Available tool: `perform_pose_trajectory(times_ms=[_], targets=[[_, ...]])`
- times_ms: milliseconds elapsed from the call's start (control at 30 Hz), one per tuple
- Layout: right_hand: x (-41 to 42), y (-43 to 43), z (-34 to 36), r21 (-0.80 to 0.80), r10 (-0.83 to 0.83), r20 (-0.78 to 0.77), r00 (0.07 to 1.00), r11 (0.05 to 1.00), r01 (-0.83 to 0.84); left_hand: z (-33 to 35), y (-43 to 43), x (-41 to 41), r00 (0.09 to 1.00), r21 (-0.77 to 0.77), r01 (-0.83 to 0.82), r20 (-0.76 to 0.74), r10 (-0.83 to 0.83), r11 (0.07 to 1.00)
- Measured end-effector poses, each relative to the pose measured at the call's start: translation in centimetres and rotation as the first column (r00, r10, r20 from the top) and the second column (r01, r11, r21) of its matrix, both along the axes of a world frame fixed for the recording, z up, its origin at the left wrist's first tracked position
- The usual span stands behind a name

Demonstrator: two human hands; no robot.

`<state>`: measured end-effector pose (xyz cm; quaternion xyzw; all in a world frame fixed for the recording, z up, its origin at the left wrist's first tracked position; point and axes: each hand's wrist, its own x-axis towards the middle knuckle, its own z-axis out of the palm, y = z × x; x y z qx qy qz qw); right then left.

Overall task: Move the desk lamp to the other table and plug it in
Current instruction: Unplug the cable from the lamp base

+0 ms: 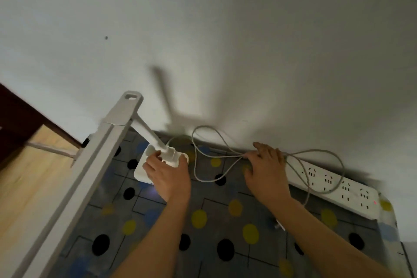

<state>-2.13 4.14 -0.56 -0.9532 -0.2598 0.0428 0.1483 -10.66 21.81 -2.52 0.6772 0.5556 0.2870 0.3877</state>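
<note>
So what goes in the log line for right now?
left hand: on lamp base | right hand: bunched cord | power strip: by wall, sockets empty | plugged in: not yet

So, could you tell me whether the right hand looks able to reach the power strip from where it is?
Probably yes. The right hand sits right beside the power strip along the wall, with only the bunched cord in its grip; nothing visibly blocks the sockets.

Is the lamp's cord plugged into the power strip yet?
Not visibly: the cord is looped in the right hand, and every visible socket on the power strip is empty.
</note>
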Motion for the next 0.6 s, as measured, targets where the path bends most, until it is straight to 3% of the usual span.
perform_pose_trajectory(times_ms=[200, 433, 600], targets=[[-1.1, 3.1, 0.3, 0.092, 0.17, -0.132, 0.977, 0.983, -0.159, 0.6, 2.3, 2.2, 1.0, -0.09, -0.005, -0.019, 0.004, 0.996], [-1.4, 3.7, 0.5, 0.129, 0.213, -0.174, 0.961, 0.973, -0.192, 1.0, 4.6, 3.0, 0.995, -0.22, -0.087, 0.031, 0.096, 0.972], [-1.6, 4.1, 0.6, 0.11, 0.225, -0.201, 0.953, 0.972, -0.206, 1.6, 4.2, 2.7, 0.996, -0.178, -0.094, -0.023, 0.092, 0.98]])
